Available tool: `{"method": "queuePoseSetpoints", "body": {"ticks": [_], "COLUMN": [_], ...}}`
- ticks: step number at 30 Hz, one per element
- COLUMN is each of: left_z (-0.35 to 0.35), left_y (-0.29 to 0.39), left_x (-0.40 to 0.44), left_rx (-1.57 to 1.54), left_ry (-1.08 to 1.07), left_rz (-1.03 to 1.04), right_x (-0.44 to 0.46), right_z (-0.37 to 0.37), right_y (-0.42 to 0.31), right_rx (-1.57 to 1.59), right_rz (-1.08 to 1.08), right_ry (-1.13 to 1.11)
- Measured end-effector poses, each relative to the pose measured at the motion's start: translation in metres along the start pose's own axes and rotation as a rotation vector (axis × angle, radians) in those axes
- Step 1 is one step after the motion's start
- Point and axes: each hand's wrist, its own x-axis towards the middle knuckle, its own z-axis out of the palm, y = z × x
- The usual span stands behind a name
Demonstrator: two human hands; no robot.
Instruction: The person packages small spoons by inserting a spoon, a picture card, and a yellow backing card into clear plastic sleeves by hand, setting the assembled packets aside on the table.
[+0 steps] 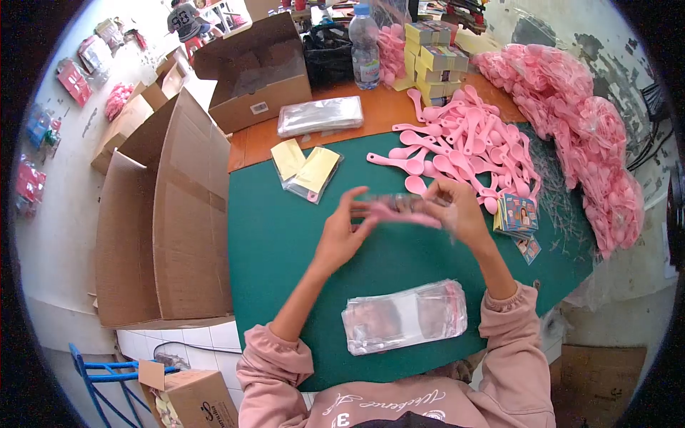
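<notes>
Above the middle of the green mat [285, 242], my left hand [344, 230] and my right hand [458, 210] hold a pink spoon [403, 216] between them, blurred by motion. Something clear or printed lies along the spoon, too smeared to make out. Behind my hands spreads a pile of pink spoons [471, 139]. Small printed cards [515, 215] are stacked right of my right hand. Nearer my body lies a stack of clear plastic bags [403, 317]. Two packets with yellow cards [314, 171] rest beyond my left hand.
Open cardboard boxes [193, 214] stand left of the table. At the back are a bag stack [320, 116], a water bottle [365, 50], yellow-edged card stacks [435, 68] and bagged pink spoons [571, 121]. A person [187, 25] is at the far left.
</notes>
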Motion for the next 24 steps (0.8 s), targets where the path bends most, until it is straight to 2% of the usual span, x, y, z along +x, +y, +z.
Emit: {"method": "queuePoseSetpoints", "body": {"ticks": [1,2,3,4,5,6,8,10,12,14,18,21,24], "left_z": [0.004,0.004,0.003,0.002,-0.001,0.0,0.003,0.002,-0.002,-0.005,-0.006,-0.004,-0.005], "left_y": [-0.001,0.001,0.008,0.012,0.007,0.007,0.01,0.005,0.004,0.008,0.006,0.004,0.006], "left_x": [-0.002,-0.005,-0.008,-0.009,-0.007,-0.008,-0.01,-0.011,-0.015,-0.019,-0.022,-0.021,-0.021], "left_rx": [0.072,0.074,-0.365,-0.803,-0.877,-0.881,-0.605,-0.575,-0.541,-0.482,-0.485,-0.477,-0.609], "left_ry": [0.298,0.301,0.165,0.015,-0.115,-0.118,-0.027,-0.096,-0.161,-0.164,-0.171,-0.113,-0.057], "left_rz": [-0.056,-0.058,-0.221,-0.38,-0.386,-0.39,-0.373,-0.356,-0.339,-0.426,-0.402,-0.378,-0.462], "right_x": [0.005,0.007,0.005,0.005,0.004,0.003,0.006,0.01,0.009,0.008,0.001,-0.005,-0.005], "right_z": [0.01,0.015,0.017,0.018,0.018,0.019,0.03,0.041,0.047,0.052,0.054,0.064,0.07], "right_y": [-0.011,-0.017,-0.018,-0.017,-0.015,-0.013,0.0,0.009,0.015,0.024,0.003,-0.002,0.003], "right_rx": [-0.047,-0.093,-0.098,-0.096,-0.199,-0.303,-0.293,-0.388,-0.417,-0.58,-0.562,-0.387,-0.427], "right_rz": [-0.102,-0.201,-0.221,-0.22,-0.376,-0.529,-0.476,-0.377,-0.404,-0.512,-0.525,-0.5,-0.55], "right_ry": [0.118,0.235,0.073,0.073,-0.135,-0.345,-0.322,-0.126,-0.105,-0.028,0.002,-0.072,-0.048]}}
